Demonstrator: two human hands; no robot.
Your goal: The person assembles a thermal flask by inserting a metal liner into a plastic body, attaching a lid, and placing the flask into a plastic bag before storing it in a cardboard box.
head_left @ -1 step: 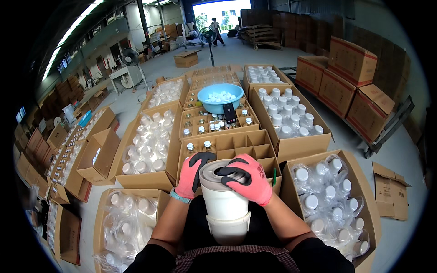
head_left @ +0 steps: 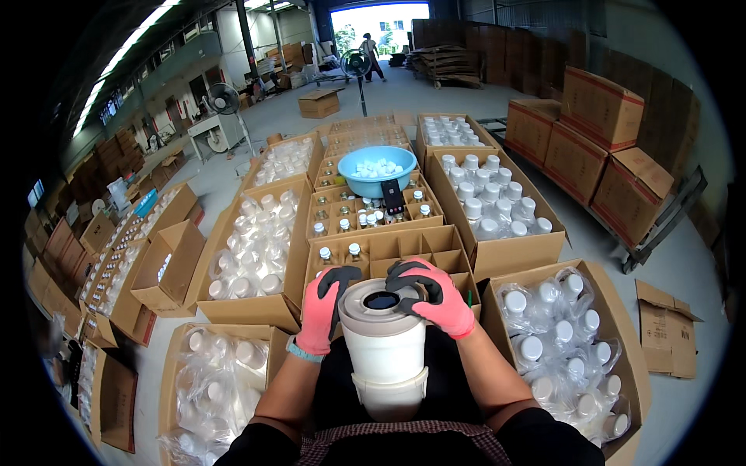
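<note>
Both hands have changed only a little since the earlier frame: the right hand (head_left: 431,295) now lies more over the far rim of the big white jar (head_left: 385,349), so its dark round opening (head_left: 381,300) shows clearly. The left hand (head_left: 325,307), in a pink and black glove, is curled against the left side of the jar's top and grips it. The right hand, in the same kind of glove, is bent over the upper right rim and holds it too. The jar stands upright at the lower centre of the frame, close before the person's body, and sits in a second white container (head_left: 388,392) under it. Just behind the jar is a cardboard box with dividers (head_left: 388,248), with small capped bottles in some cells. Further up, in the centre of the frame, a blue bowl (head_left: 378,172) holds white caps. At the lower right, an open carton (head_left: 614,311) is full of white-capped bottles in plastic bags.
</note>
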